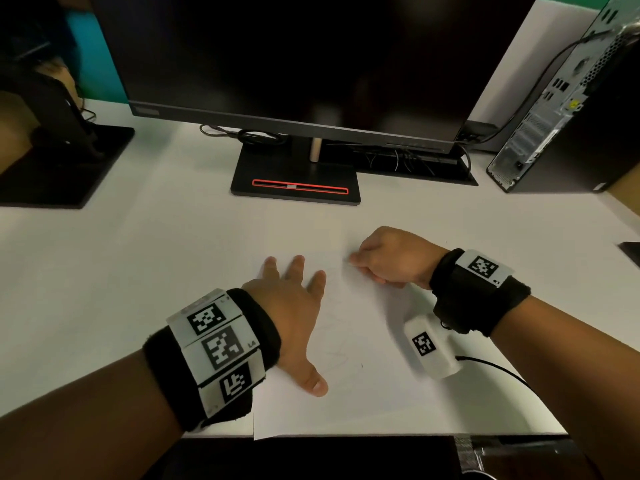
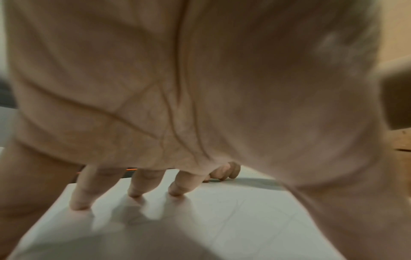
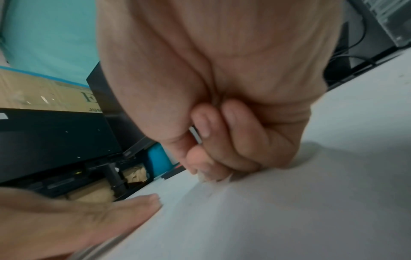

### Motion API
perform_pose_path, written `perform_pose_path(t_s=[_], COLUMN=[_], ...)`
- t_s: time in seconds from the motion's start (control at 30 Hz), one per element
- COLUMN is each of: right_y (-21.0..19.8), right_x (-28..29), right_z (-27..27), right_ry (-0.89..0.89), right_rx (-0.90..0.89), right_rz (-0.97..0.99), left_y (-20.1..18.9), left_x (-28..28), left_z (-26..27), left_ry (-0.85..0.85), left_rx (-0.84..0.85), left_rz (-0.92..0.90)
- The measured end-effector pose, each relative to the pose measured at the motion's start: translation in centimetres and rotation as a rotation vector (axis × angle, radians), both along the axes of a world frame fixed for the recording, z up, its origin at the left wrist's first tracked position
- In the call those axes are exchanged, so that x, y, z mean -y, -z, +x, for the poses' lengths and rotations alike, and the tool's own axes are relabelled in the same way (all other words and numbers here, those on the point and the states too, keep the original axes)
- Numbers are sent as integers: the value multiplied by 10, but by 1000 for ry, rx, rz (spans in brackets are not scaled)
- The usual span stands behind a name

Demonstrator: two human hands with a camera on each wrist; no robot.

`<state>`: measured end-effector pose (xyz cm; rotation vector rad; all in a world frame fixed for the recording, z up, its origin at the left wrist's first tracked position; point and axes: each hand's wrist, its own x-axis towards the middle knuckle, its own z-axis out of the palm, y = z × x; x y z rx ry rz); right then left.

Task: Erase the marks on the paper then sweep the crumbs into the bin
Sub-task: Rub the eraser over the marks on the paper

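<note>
Left hand [image 1: 294,306]: flat and spread wide, fingers [image 2: 81,198] pressing down on the paper.
Right hand [image 1: 388,258]: curled tight, pinching a small white eraser [image 3: 205,176] at its fingertips. The eraser touches the paper.
Paper [image 1: 374,393]: a white sheet lying on the surface under both hands. Its near edge hangs a little over the surface edge.
Marks [image 1: 332,355]: faint pencil lines between the two hands, hard to see.
Surface [image 1: 104,289]: white.
Monitor [image 1: 298,64]: dark, standing past both hands.
Computer [image 1: 568,109]: well apart, beyond the right hand.
</note>
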<state>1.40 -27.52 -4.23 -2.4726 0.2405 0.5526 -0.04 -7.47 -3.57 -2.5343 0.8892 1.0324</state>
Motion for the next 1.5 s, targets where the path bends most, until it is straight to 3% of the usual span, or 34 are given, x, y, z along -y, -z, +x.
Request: perform_pose_path(t_s=[0.13,0.23,0.37,0.5,0.87,0.97,1.1,1.5], right_y=[-1,0,0,2,0,-1,0,0], right_x=[-4,-3,-9,-8,-12,-8,-12,-18], right_z=[-2,2,0,4,5,8,6,11], right_ry=[-41,-11,-75,-35,-121,-85,-158,-194], right_rx=[-88,-1,-75,26,-66,19,-58,5], right_rz=[60,3,54,-1,16,-49,6,-69], left_y=[-1,-1,0,1,1,2,1,0], left_x=[0,0,-1,-1,-2,-2,-2,-1], left_z=[0,0,0,0,0,0,0,-1], left_ry=[-2,0,5,0,4,4,6,17], left_rx=[-5,-1,0,7,7,11,13,66], left_rz=[2,0,-1,-10,-11,-14,-15,18])
